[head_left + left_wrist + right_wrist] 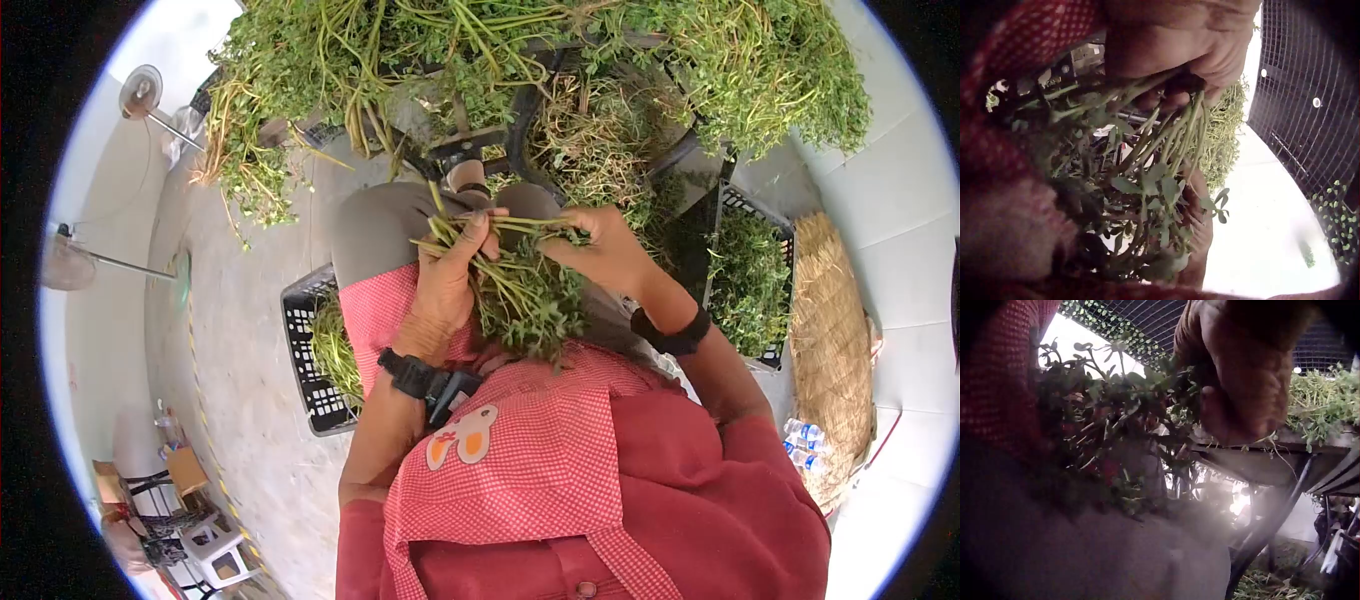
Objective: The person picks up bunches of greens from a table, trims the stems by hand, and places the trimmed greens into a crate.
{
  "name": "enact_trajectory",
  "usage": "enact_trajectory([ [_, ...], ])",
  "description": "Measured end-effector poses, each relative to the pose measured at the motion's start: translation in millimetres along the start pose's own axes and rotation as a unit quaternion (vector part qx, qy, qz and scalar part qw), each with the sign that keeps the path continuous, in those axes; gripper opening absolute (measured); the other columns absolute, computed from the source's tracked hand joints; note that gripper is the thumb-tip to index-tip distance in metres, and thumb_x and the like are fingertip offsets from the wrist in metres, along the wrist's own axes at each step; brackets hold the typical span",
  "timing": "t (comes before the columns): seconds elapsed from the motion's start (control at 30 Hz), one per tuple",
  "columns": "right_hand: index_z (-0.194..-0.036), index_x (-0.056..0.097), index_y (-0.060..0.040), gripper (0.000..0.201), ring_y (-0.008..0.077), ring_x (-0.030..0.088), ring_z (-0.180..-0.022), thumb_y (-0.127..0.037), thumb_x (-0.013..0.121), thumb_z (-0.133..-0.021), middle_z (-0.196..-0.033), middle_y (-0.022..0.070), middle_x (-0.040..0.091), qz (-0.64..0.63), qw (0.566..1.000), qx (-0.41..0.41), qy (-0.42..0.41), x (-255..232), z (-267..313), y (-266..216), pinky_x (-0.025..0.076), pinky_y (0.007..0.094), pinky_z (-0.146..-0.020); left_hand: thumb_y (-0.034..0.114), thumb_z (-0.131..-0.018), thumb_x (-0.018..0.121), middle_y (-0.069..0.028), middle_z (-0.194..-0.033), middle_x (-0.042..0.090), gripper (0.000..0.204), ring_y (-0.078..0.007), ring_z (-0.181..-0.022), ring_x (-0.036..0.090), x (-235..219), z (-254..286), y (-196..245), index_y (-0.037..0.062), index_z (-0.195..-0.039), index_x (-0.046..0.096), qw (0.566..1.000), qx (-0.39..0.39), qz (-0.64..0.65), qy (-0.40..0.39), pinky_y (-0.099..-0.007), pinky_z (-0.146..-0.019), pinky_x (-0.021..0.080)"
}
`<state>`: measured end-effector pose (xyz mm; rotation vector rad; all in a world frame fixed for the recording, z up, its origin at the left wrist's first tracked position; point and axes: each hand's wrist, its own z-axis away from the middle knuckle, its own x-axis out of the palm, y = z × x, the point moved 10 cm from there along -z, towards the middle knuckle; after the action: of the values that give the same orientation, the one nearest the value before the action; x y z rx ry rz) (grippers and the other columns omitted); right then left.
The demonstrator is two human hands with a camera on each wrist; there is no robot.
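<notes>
left hand (450, 275): gripping a bunch of leafy stems (530, 300) over the lap (370, 235)
right hand (600, 245): pinching a sprig (533, 226) beside the bunch (its fingertips are partly hiding)
step: apparently sorting through the bunch
next move: probably calling for steadying the left grip while drawing the sprig clear

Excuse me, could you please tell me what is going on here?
A seated person in a red-and-white checked apron is handling leafy green plants. The left hand grips a bunch of slender green stems, while the right hand holds stem ends beside it. More leafy green plants lie heaped ahead, and a black plastic crate to the left holds greenery.
</notes>
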<state>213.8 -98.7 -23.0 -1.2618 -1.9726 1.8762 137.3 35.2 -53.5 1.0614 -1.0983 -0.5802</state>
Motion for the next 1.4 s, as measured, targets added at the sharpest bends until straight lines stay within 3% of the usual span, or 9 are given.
enact_trajectory([
  [0.73, -0.085, 0.053, 0.0019, 0.023, 0.0385, 0.059, -0.070, -0.021, 0.056, -0.083, -0.077, 0.0222, 0.057, 0.293, 0.951, -0.089, 0.043, 11.0, 13.7, -8.8, 0.048, 0.0433, -0.063, 0.027, -0.091, 0.056, -0.0011, -0.059, 0.054, 0.027, -0.0091, -0.051, 0.044, -8.8, -2.3, -8.0, 0.0047, -0.076, 0.057, 0.998, 0.006, 0.051, 0.042, -0.0227, -0.048, 0.034],
  [0.87, -0.084, 0.053, -0.0015, 0.018, 0.0306, 0.062, -0.073, -0.020, 0.056, -0.083, -0.078, 0.0149, 0.059, 0.298, 0.954, 0.015, 0.008, 4.4, 2.6, 4.3, 0.049, 0.0414, -0.062, 0.030, -0.092, 0.054, 0.0017, -0.053, 0.045, 0.034, -0.0086, -0.047, 0.038, -8.8, -0.9, -10.4, 0.0067, -0.068, 0.054, 0.998, -0.035, 0.020, 0.047, -0.0230, -0.048, 0.034],
  [0.9, -0.083, 0.054, -0.0003, 0.017, 0.0273, 0.058, -0.065, -0.017, 0.057, -0.082, -0.076, 0.0125, 0.057, -0.072, 0.986, 0.152, 0.017, -0.2, 4.3, 32.5, 0.047, 0.0367, -0.056, 0.030, -0.092, 0.054, 0.0017, -0.053, 0.045, 0.034, -0.0086, -0.047, 0.038, -10.4, -2.1, -12.1, 0.0067, -0.068, 0.054, 0.998, -0.037, 0.019, 0.049, -0.0230, -0.048, 0.034],
  [0.93, -0.083, 0.054, 0.0008, 0.015, 0.0240, 0.054, -0.057, -0.014, 0.057, -0.081, -0.074, 0.0101, 0.055, -0.430, 0.862, 0.267, 0.024, 16.7, 13.0, 48.4, 0.045, 0.0320, -0.050, 0.030, -0.092, 0.053, 0.0017, -0.052, 0.044, 0.034, -0.0084, -0.046, 0.037, -5.0, -3.9, -15.4, 0.0068, -0.068, 0.054, 0.998, -0.043, 0.039, 0.016, -0.0232, -0.049, 0.034],
  [1.07, -0.083, 0.055, -0.0020, 0.012, 0.0186, 0.052, -0.054, -0.014, 0.057, -0.081, -0.073, 0.0048, 0.054, -0.630, 0.743, 0.197, 0.109, 6.7, 17.9, 19.9, 0.043, 0.0312, -0.047, 0.031, -0.092, 0.053, 0.0014, -0.051, 0.042, 0.035, -0.0092, -0.046, 0.037, 8.3, -4.2, -10.7, 0.0069, -0.067, 0.053, 0.997, -0.043, 0.071, -0.001, -0.0239, -0.049, 0.034],
  [1.13, -0.071, 0.052, -0.0037, 0.025, 0.0158, 0.053, -0.055, -0.024, 0.053, -0.085, -0.067, 0.0026, 0.051, -0.691, 0.701, 0.104, -0.144, 18.7, 19.2, -34.0, 0.043, 0.0283, -0.044, 0.031, -0.092, 0.053, 0.0014, -0.051, 0.042, 0.035, -0.0095, -0.046, 0.037, -3.6, -5.1, -11.0, 0.0071, -0.066, 0.053, 0.995, -0.047, 0.082, 0.022, -0.0238, -0.049, 0.034],
  [1.27, -0.066, 0.051, -0.0028, 0.039, 0.0122, 0.051, -0.055, -0.035, 0.048, -0.089, -0.063, 0.0031, 0.050, -0.486, 0.850, 0.185, 0.085, -53.9, 49.5, -47.5, 0.038, 0.0227, -0.042, 0.030, -0.092, 0.054, 0.0013, -0.055, 0.044, 0.034, -0.0100, -0.049, 0.038, -24.3, -8.8, -20.6, 0.0081, -0.066, 0.051, 0.988, -0.081, 0.123, 0.038, -0.0239, -0.049, 0.034],
  [1.37, -0.072, 0.056, -0.0017, 0.033, 0.0114, 0.047, -0.050, -0.031, 0.055, -0.087, -0.061, 0.0028, 0.051, -0.503, 0.864, -0.038, 0.013, -81.2, 26.4, -73.3, 0.035, 0.0215, -0.044, 0.030, -0.092, 0.053, 0.0014, -0.056, 0.045, 0.033, -0.0098, -0.050, 0.038, -18.7, -9.7, -10.9, 0.0087, -0.067, 0.051, 0.993, -0.044, 0.099, 0.053, -0.0238, -0.049, 0.033],
  [1.4, -0.074, 0.058, -0.0021, 0.029, 0.0114, 0.048, -0.051, -0.029, 0.060, -0.084, -0.062, 0.0019, 0.052, -0.316, 0.948, -0.012, 0.020, -74.9, 24.8, -70.9, 0.036, 0.0219, -0.045, 0.033, -0.092, 0.051, 0.0021, -0.053, 0.041, 0.033, -0.0105, -0.049, 0.039, -18.2, -10.2, -8.8, 0.0101, -0.069, 0.050, 0.995, -0.039, 0.063, 0.059, -0.0248, -0.044, 0.034],
])
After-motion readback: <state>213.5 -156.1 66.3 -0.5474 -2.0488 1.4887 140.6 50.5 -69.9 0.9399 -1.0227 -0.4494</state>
